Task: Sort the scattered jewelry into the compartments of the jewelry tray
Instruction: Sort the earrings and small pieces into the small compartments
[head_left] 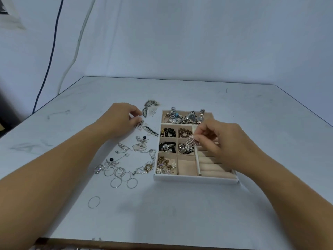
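Jewelry tray [195, 179] on pale grey table [180, 213]

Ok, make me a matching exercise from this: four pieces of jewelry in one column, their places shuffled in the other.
Things:
1. silver fan-shaped earring
2. black round beads
3. silver metal-band watches
4. lone thin silver hoop

Places:
A. long compartment at the far end of the white jewelry tray
B. alone on the grey table, nearest the person
C. pinched by fingers of the right hand, over the tray
D. small compartment in the tray's left column, just below the long one

Pairs: 1-C, 2-D, 3-A, 4-B
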`<state>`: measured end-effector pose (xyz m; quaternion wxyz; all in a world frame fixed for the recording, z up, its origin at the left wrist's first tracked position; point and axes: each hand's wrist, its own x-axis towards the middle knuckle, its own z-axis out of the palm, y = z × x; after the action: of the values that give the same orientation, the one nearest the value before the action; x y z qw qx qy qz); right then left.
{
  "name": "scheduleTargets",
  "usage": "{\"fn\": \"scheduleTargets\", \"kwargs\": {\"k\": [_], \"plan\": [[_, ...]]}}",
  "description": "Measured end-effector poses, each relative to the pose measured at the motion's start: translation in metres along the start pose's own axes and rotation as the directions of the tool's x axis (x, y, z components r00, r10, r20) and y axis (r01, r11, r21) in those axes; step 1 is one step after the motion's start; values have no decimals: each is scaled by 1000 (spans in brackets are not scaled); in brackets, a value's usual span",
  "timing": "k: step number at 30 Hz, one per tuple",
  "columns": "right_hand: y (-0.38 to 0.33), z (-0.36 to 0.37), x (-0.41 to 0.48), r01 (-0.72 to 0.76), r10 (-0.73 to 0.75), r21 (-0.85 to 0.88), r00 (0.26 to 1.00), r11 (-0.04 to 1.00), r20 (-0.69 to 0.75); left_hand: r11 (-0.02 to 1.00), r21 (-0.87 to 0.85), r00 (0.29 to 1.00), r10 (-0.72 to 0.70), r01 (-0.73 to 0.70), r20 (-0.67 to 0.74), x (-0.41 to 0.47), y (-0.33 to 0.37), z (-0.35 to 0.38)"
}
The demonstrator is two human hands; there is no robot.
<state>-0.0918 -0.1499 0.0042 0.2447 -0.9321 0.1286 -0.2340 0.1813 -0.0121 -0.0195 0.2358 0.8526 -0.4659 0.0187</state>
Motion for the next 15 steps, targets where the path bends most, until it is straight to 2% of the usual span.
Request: {"fn": "scheduleTargets", "kwargs": {"k": [7, 12, 15], "plan": [[4, 3, -2, 10, -2, 116, 997, 993, -73, 998, 54, 999, -25, 26, -27, 4, 0, 1], [4, 0, -2, -6, 17, 118, 995, 993, -93, 1000, -3, 997, -12, 12, -79, -9, 16, -5], [0, -12, 0, 14, -5, 84, 995, 996, -103, 991, -123, 995, 35, -47, -93, -26, 40, -18]]}}
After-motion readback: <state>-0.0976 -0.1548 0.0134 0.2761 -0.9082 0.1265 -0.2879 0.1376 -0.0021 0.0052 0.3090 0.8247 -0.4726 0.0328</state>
